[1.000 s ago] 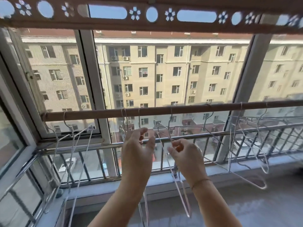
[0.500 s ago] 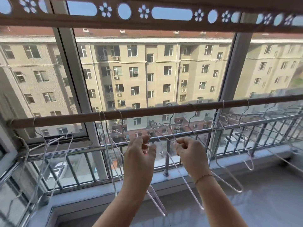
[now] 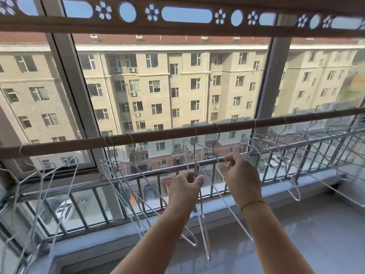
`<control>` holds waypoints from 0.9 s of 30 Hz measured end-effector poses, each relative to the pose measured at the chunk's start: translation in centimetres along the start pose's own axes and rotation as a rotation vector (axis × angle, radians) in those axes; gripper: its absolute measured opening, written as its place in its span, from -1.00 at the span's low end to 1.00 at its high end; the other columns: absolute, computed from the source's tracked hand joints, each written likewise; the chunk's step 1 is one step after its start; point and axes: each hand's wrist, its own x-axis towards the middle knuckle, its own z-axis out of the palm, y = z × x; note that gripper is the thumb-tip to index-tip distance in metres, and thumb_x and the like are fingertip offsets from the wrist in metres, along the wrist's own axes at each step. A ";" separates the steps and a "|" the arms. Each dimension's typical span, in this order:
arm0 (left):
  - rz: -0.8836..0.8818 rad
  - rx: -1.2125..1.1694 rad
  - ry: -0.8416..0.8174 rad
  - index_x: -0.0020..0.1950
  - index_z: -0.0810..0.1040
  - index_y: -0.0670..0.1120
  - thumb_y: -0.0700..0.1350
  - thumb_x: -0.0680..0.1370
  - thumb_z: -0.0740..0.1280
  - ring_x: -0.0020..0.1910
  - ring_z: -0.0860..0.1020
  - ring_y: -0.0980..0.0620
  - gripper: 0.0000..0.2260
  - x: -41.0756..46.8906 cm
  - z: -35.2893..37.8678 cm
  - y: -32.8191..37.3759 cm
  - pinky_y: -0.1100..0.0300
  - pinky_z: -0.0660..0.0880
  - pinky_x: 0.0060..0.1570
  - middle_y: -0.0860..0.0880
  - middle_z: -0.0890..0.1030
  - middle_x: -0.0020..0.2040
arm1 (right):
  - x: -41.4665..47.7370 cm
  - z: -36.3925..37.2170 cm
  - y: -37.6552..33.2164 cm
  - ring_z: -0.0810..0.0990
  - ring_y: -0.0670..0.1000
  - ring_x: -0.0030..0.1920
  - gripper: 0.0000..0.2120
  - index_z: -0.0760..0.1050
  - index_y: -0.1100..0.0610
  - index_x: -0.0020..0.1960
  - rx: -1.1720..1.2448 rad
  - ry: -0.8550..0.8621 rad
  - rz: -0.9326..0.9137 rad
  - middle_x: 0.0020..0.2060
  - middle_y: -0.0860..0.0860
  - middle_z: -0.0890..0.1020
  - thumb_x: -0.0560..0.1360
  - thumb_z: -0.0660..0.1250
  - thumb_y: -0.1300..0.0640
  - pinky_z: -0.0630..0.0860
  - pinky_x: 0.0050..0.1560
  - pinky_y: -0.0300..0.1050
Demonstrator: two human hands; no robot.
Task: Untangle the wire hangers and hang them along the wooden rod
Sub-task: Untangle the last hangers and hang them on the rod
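Head view. We record the wooden rod [image 3: 177, 133] running across the window in front of the metal railing [image 3: 150, 172], sloping up toward the right.

Two wire hangers [image 3: 205, 240] hook over the rod near its middle and hang tilted, their wires crossing.

Left hand [image 3: 184, 186]: fingers curled, thumb and fingertips pinching a wire of this pair just below the railing's top bar.

Right hand [image 3: 243, 178]: raised a little higher and just beside the left, pinching a wire at the level of that bar. A thin bracelet [image 3: 251, 202] sits on its wrist.

We cannot tell which of the two hangers each hand grips.

More hangers hook on the rod: a cluster [image 3: 116, 167] left of the hands, another [image 3: 73, 169] at the far left end, and a spread group [image 3: 292, 186] to the right.

An apartment block [image 3: 177, 86] fills the glass.
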 end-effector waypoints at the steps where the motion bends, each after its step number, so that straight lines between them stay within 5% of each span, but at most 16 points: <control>1: -0.015 -0.037 -0.008 -0.01 0.58 -0.10 -0.05 0.52 0.34 -0.18 0.61 -0.01 -0.86 0.2 0.2 0.0 0.06 0.59 -0.07 -0.08 0.66 -0.12 | 0.3 0.2 0.3 0.59 0.04 -0.11 -0.78 0.54 0.12 0.04 -0.030 -0.056 0.027 -0.11 0.01 0.59 0.45 0.38 0.04 0.55 -0.07 -0.07; 4: -0.015 -0.080 -0.018 -0.15 0.59 -0.09 -0.11 0.55 0.31 -0.34 0.56 0.06 -0.88 0.4 0.6 0.1 0.13 0.53 -0.18 -0.09 0.67 -0.20 | 0.4 0.8 0.8 0.61 0.05 -0.17 -0.84 0.57 0.11 -0.07 -0.039 -0.182 0.055 -0.26 -0.03 0.61 0.48 0.33 0.02 0.54 -0.13 -0.10; 9: -0.034 -0.181 0.001 -0.13 0.63 -0.17 -0.11 0.60 0.20 -0.33 0.55 0.01 -0.74 0.8 1.1 0.1 0.16 0.51 -0.23 -0.09 0.67 -0.30 | 1.1 0.9 1.8 0.58 0.09 -0.24 -0.82 0.57 0.13 -0.17 -0.002 -0.142 0.084 -0.37 -0.01 0.57 0.52 0.26 0.09 0.45 -0.22 -0.13; 19: 0.010 -0.056 -0.013 -0.19 0.60 -0.10 -0.05 0.60 0.20 -0.32 0.54 0.01 -0.73 0.6 1.0 0.7 0.07 0.54 -0.22 -0.14 0.67 -0.22 | 2.0 0.0 2.9 0.62 0.14 -0.13 -0.84 0.58 0.16 -0.09 -0.044 -0.100 0.136 -0.22 0.08 0.67 0.50 0.30 0.08 0.54 -0.13 -0.08; 22: 0.130 0.025 0.087 -0.03 0.59 -0.10 -0.03 0.58 0.22 -0.26 0.58 0.04 -0.80 -0.3 -0.9 0.7 0.06 0.55 -0.13 -0.03 0.66 -0.20 | 1.4 -0.9 2.1 0.62 0.14 -0.10 -0.81 0.56 0.17 0.03 -0.056 -0.007 0.115 -0.14 0.11 0.66 0.49 0.32 0.08 0.54 -0.12 -0.09; 25: 0.287 0.033 0.270 0.06 0.56 -0.03 -0.03 0.57 0.25 -0.19 0.61 0.06 -0.84 -1.8 -4.0 0.7 0.15 0.57 -0.16 0.04 0.63 -0.17 | -0.1 -2.2 -0.8 0.55 0.01 -0.21 -0.85 0.54 0.20 0.02 0.054 0.136 -0.037 -0.16 0.09 0.61 0.49 0.32 0.16 0.40 -0.26 -0.35; 27: 0.339 -0.014 0.422 0.04 0.56 -0.04 -0.05 0.56 0.26 -0.23 0.59 0.06 -0.86 -2.5 -6.3 0.2 0.18 0.56 -0.24 0.03 0.62 -0.19 | -1.6 -2.2 -4.1 0.53 -0.12 -0.27 -0.87 0.55 0.18 0.00 0.177 0.083 -0.156 -0.18 0.01 0.60 0.49 0.32 0.16 0.42 -0.28 -0.47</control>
